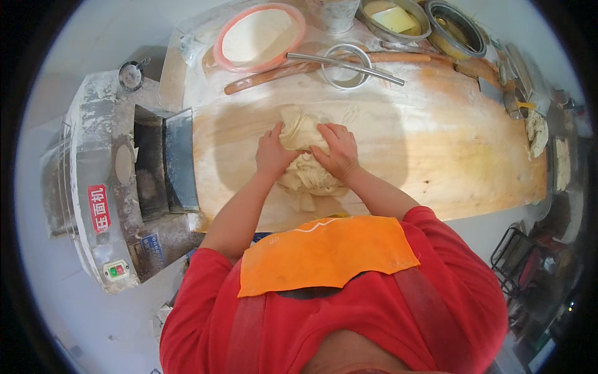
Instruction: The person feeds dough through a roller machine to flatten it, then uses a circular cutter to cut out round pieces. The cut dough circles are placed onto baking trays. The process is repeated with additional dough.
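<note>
A lump of pale, wrinkled dough (306,174) lies on the floured wooden board (461,156) in front of me, with one part bulging out beyond my hands. My left hand (274,153) grips its left side, fingers bent round the edge and thumb pointing inward. From the right, my right hand (338,149) grips it too, the thumb pressed near the middle where the dough folds. Both forearms reach forward from red sleeves. A small flap of dough sticks out at the near side.
Along the far edge are a pink bowl (302,31) of flour, wooden rolling pins (261,81), a metal rod (346,65) across a metal ring (330,80), and two metal bowls (427,28). A floury machine (103,162) stands left. Scraper (490,91) and dough scraps (537,134) lie right.
</note>
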Motion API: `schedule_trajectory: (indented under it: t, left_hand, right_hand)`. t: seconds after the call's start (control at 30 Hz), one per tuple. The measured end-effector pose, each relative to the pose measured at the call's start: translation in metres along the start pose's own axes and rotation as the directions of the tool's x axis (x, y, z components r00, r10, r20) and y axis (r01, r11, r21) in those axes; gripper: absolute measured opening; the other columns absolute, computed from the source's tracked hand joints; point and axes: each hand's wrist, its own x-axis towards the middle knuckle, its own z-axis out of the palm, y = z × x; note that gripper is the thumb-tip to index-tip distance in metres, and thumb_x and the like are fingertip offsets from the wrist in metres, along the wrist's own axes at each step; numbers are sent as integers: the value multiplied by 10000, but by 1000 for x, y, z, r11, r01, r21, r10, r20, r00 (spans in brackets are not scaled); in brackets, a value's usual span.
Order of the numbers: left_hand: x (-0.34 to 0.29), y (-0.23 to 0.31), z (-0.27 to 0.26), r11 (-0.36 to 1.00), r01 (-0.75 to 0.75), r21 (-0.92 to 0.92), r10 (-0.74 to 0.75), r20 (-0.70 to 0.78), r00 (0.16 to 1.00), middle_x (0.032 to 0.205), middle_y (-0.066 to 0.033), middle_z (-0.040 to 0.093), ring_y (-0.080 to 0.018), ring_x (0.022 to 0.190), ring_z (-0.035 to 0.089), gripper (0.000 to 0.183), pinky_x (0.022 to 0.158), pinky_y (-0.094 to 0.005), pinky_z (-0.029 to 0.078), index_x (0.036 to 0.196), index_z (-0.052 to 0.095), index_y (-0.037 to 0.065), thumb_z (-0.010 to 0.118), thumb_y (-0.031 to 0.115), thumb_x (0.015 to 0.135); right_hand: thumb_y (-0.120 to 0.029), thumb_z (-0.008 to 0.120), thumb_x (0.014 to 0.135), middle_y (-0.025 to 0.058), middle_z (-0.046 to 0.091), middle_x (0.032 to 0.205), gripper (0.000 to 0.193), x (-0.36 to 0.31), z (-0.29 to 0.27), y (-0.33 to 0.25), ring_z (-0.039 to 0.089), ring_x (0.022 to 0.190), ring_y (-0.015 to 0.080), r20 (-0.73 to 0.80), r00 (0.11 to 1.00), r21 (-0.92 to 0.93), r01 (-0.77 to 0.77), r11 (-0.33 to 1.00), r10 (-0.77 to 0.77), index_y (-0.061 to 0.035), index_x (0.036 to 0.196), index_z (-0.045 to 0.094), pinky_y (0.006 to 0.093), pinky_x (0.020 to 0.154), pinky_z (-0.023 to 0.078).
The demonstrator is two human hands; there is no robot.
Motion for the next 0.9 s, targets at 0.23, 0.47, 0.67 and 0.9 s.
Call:
schedule_trajectory:
  t: [0.23, 0.47, 0.67, 0.9]
  left_hand:
    - [-5, -17, -13, 984, -4, -175, -2, -37, 999, 980, -178, 677, -314, 942, 646, 658, 829, -416, 499, 1074, 644, 78, 745, 554, 631]
    - [-134, -15, -159, 932, -9, -363, -93, -263, 960, 987, -150, 680, -269, 909, 658, 611, 829, -346, 507, 1087, 640, 33, 850, 301, 579]
    - [-233, -48, -397, 989, -138, 55, 109, -901, 421, 1008, -118, 663, -227, 927, 643, 711, 829, -339, 522, 1258, 546, 68, 829, 77, 606]
    - [-261, -144, -605, 979, -192, 62, 51, -997, -61, 977, -104, 643, -188, 872, 646, 698, 742, -303, 525, 1283, 527, 47, 808, 193, 661]
  right_hand:
    - [-387, 697, 756, 165, 597, 1026, 520, 23, -2, -2, 554, 976, 337, 75, 997, -11, -26, 1000, 27, -42, 1130, 592, 421, 831, 467]
    - [-376, 732, 746, 188, 579, 1100, 610, 60, -14, -131, 545, 1041, 351, 253, 949, 315, 103, 943, -188, -14, 1205, 559, 425, 892, 444]
    - [-334, 661, 827, 196, 496, 1328, 571, 127, -62, -368, 504, 1178, 346, -268, 473, 456, 830, 322, -839, -28, 1279, 496, 492, 959, 372]
    - [-263, 602, 853, 148, 567, 1074, 398, 74, -18, -550, 547, 976, 281, -400, 35, 728, 619, -294, -916, -60, 1193, 558, 413, 831, 422]
